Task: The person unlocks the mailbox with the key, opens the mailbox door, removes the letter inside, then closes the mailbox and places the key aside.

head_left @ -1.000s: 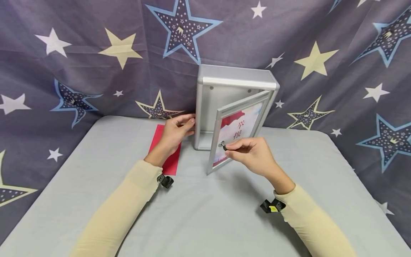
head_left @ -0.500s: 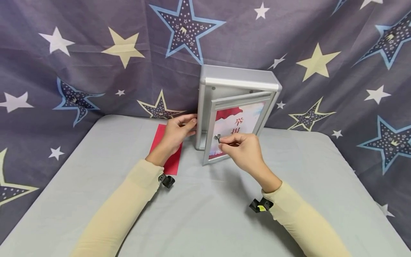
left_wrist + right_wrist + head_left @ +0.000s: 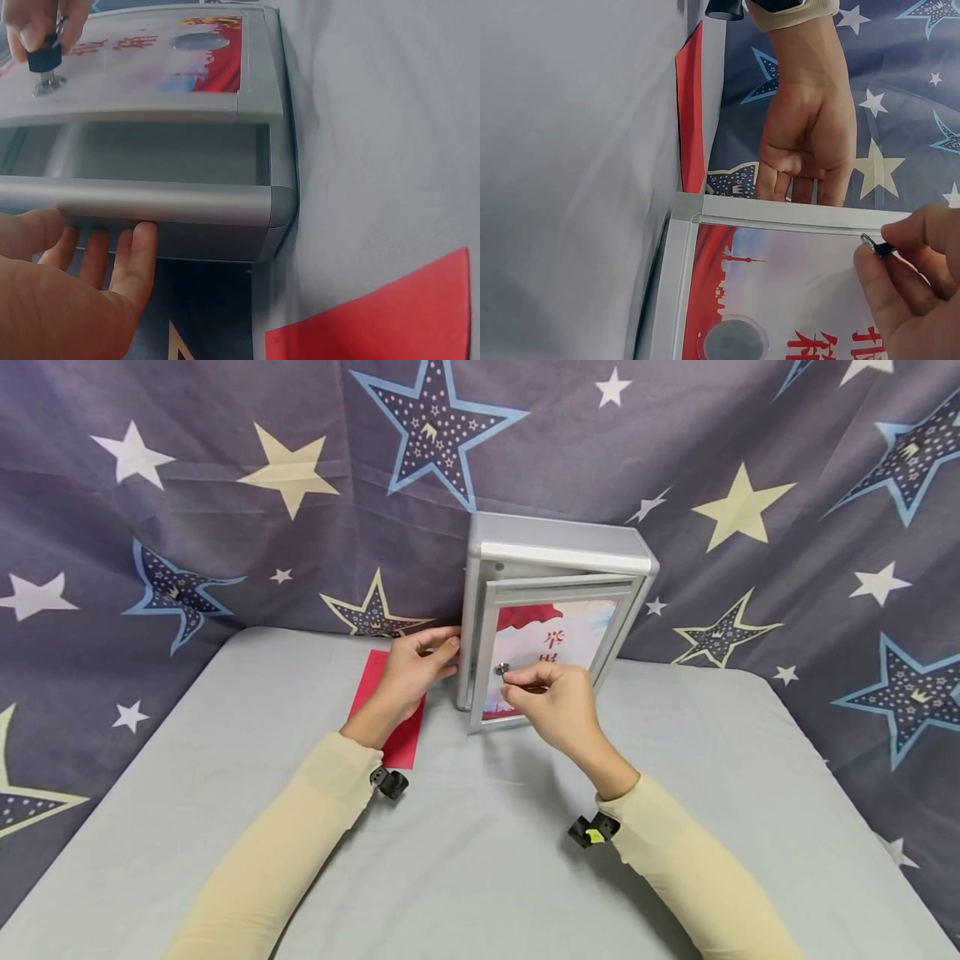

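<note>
A silver metal box (image 3: 558, 537) stands upright against the backdrop, its framed door (image 3: 491, 635) ajar on the left side. Red characters and a red design mark the door's panel. My right hand (image 3: 558, 706) pinches a small key with a black head (image 3: 45, 58), which sits in the door's lock (image 3: 49, 85). On the box's left side, my left hand (image 3: 408, 672) touches the outer wall with its fingertips, fingers fairly straight. In the left wrist view a gap shows between door and box, with the bare grey inside (image 3: 172, 154) visible.
A flat red paper piece (image 3: 405, 745) lies on the grey-covered table (image 3: 465, 860), partly under my left wrist and hand. Behind the box hangs a dark star-patterned cloth (image 3: 570, 452). Both wrists wear small black cameras.
The door has swung left and back toward the box, narrowing its opening. My right hand has moved left with it, still pinching the key. My left hand stays at the box's side.
</note>
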Tool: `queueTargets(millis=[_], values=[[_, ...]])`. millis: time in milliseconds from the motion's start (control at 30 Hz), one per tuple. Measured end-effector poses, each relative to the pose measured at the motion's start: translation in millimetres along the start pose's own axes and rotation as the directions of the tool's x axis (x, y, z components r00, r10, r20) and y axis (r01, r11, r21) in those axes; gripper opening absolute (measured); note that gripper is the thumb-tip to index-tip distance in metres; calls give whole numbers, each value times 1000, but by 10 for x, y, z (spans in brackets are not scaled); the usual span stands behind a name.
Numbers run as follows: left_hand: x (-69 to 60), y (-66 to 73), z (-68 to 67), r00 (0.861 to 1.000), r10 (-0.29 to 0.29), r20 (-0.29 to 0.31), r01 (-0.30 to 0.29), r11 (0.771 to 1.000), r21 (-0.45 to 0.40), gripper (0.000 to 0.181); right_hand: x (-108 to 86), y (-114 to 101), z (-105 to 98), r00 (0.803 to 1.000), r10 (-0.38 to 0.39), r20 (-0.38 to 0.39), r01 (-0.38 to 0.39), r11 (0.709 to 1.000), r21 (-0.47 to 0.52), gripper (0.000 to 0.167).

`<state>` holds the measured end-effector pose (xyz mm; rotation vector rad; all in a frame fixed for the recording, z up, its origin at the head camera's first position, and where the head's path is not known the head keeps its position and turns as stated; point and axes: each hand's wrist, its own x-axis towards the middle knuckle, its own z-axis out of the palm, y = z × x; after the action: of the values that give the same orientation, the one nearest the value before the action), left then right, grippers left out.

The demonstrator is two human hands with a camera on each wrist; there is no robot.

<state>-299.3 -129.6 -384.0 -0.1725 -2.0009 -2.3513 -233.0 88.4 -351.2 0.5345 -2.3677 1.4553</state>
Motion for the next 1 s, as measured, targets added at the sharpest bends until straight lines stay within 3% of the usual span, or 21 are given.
queueTargets(millis=[1000], values=[[-4,3,19,1000,-4,-11,5,1000,23,35,299,-28,179,998,3,-58,-7,997,-78,6]])
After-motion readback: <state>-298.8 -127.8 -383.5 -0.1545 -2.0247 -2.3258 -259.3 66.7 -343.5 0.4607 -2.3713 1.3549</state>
